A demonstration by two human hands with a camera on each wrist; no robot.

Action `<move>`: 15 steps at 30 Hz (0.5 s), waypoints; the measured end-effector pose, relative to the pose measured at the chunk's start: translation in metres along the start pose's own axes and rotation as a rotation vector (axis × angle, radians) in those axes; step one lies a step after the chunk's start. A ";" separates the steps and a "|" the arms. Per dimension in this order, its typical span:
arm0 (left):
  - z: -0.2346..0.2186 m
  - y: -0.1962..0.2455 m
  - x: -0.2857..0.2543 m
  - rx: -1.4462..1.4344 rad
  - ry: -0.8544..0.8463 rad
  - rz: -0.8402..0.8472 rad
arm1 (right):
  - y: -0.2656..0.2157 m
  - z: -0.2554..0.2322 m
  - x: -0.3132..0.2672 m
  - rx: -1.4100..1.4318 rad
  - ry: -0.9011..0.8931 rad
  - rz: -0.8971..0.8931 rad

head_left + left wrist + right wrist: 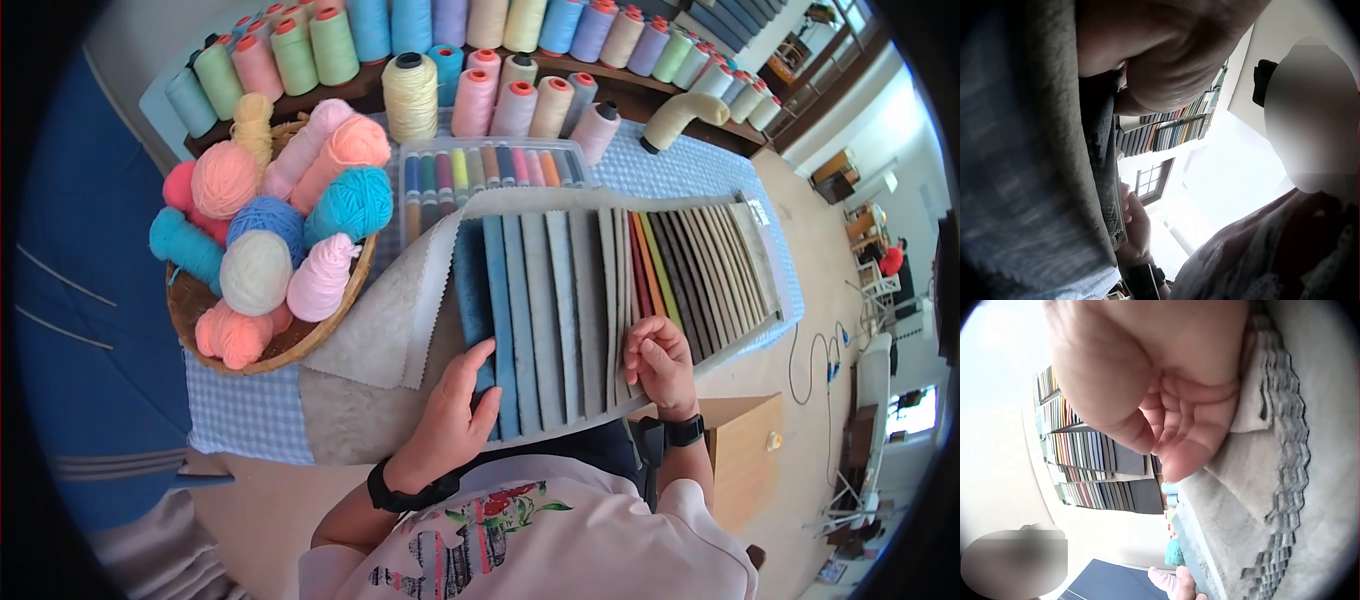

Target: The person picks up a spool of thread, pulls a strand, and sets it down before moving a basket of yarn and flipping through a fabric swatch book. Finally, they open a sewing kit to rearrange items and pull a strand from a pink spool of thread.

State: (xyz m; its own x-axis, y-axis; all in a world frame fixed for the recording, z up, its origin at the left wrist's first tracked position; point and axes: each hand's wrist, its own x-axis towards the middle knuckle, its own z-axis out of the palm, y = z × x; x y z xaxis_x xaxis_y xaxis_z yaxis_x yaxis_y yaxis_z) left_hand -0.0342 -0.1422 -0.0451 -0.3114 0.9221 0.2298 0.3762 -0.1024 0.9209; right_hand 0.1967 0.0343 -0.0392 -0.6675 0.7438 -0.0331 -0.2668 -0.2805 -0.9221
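Note:
A fabric swatch book point(590, 300) lies spread across the table, its overlapping pinked-edge samples running from blue through greys to red, orange, green and brown. My left hand point(448, 425) holds the blue swatches point(508, 340) at their lower left edge, thumb on top; in the left wrist view a dark swatch point(1102, 119) enters between thumb and fingers. Over the grey swatches right of the middle is my right hand point(662, 368), fingers loosely curled. The right wrist view shows its thumb and fingertip point(1182, 464) close together with no fabric between, beside the stepped grey swatch edges point(1285, 456).
A wicker basket point(345, 318) of yarn balls stands at the left. Behind the book are a clear box of small thread spools point(410, 170) and a shelf point(370, 88) of thread cones. A folded grey cloth cover point(385, 335) lies between basket and swatches, over a checked tablecloth point(240, 400).

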 end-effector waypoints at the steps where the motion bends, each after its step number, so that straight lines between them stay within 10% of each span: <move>1: 0.001 0.000 0.000 -0.010 -0.008 0.010 | -0.001 0.003 0.000 -0.009 0.011 -0.008; 9: 0.003 -0.006 -0.004 0.032 -0.011 0.011 | -0.009 0.013 0.002 -0.365 -0.143 -0.061; 11: 0.002 0.004 -0.005 -0.124 0.012 -0.208 | -0.013 0.021 0.002 -0.644 -0.192 -0.074; 12: 0.003 0.003 -0.007 -0.106 0.027 -0.206 | -0.013 0.022 0.009 -1.046 -0.300 -0.393; 15: 0.006 -0.004 -0.008 -0.048 0.051 -0.077 | -0.006 0.034 0.006 -1.117 -0.333 -0.370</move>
State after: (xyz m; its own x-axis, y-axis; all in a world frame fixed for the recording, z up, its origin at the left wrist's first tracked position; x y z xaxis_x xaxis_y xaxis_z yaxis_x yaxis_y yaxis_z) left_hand -0.0287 -0.1467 -0.0527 -0.3820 0.9080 0.1722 0.3078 -0.0507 0.9501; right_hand 0.1703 0.0202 -0.0206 -0.8671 0.4303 0.2509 0.1555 0.7124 -0.6843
